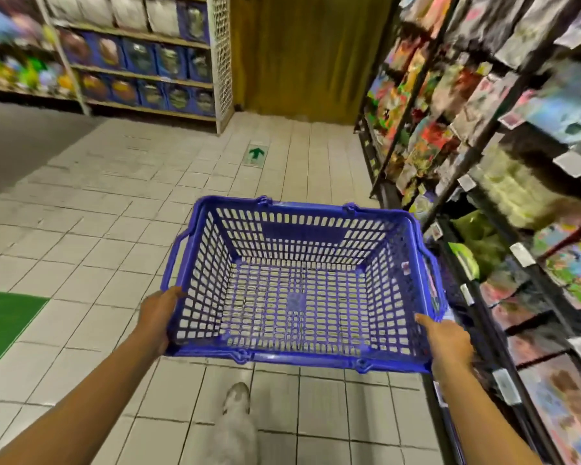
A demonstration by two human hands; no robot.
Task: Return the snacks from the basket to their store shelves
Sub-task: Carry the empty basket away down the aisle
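Observation:
A blue plastic shopping basket [302, 229] is held out in front of me above the tiled floor, with nothing inside it. My left hand [158, 317] grips its near left corner, fingers wrapped under the rim. At the near right corner, my right hand [446, 340] holds the rim with the thumb on the inside wall. Both handles are folded down along the sides. Shelves of colourful snack packets [483, 129] rise close on the right.
Another shelf unit [141, 72] with blue boxes and toys stands at the back left. A wooden door [302, 55] closes the aisle's end. On the floor lie a green arrow sticker [256, 154] and a green mat [4, 323]. My shoe [237, 397] shows below the basket.

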